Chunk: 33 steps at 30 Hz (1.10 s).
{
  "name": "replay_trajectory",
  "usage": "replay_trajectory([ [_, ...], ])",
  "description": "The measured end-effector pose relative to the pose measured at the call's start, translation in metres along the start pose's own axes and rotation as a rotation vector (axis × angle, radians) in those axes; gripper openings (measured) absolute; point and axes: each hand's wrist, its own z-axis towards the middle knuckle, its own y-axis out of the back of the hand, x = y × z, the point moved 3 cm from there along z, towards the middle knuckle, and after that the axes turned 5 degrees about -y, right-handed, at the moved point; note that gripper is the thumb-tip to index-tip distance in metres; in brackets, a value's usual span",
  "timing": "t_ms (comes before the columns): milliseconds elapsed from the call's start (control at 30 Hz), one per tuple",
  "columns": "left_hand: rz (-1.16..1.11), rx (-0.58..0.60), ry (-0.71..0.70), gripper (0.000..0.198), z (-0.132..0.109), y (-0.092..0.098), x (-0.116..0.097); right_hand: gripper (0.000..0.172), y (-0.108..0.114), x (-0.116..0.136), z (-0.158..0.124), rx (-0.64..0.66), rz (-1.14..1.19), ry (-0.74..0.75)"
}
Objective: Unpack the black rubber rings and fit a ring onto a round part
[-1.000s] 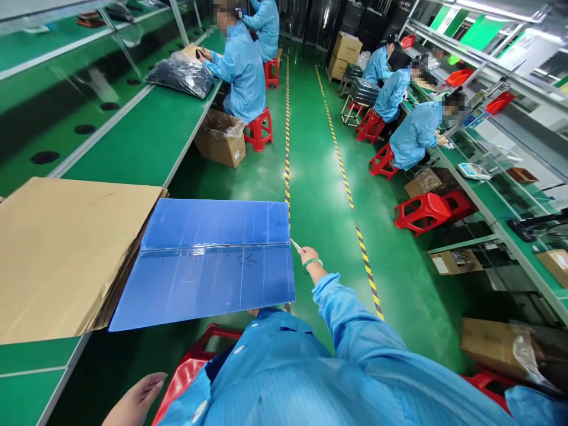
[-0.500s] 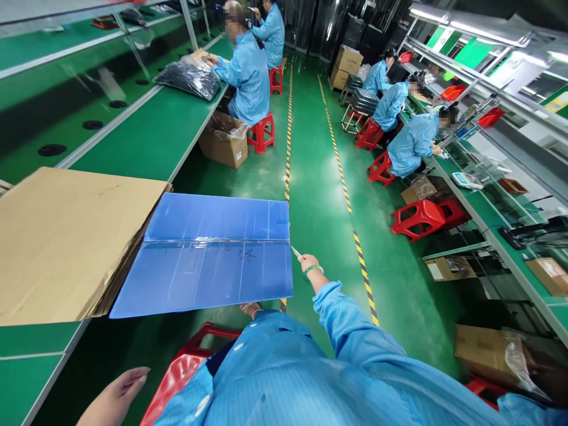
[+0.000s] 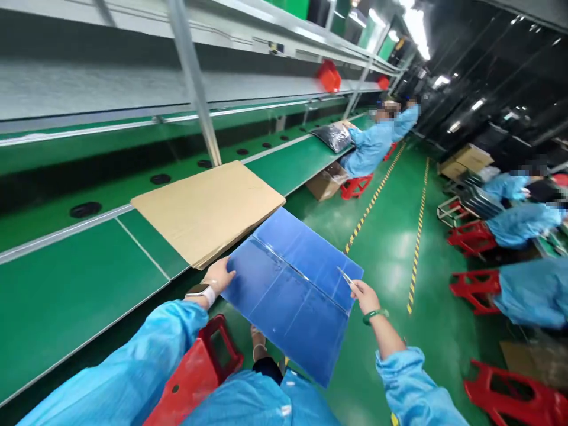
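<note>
While both arms reach forward, left hand (image 3: 218, 276) and right hand (image 3: 364, 296) pinch opposite edges of the blue sheet (image 3: 290, 290), whose long axis runs away from the person

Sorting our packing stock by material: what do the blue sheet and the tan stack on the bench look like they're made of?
Blue sheet: looks like glossy plastic board; it reflects the lights and has a straight fold crease. Tan stack: apparently matte brown cardboard, with layered edges visible at its near side. The left hand and right hand hold the sheet's edges.
</note>
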Motion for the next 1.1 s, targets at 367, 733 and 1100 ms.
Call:
replay_trajectory([
  [367,-0.031,-0.020,0.117,0.065,0.000,-0.017,0.001,0.025,-0.068,0.372,0.206,0.144,-0.530,0.927],
  [733,-0.152,-0.065,0.207,0.057,0.007,-0.009,0.004,0.012,-0.133,0.467,0.223,0.453,-0.871,1.202],
  [1100,-0.288,-0.092,0.310,0.044,0.015,-0.012,0.015,0.035,-0.128,0.479,0.260,0.385,-0.895,1.098],
])
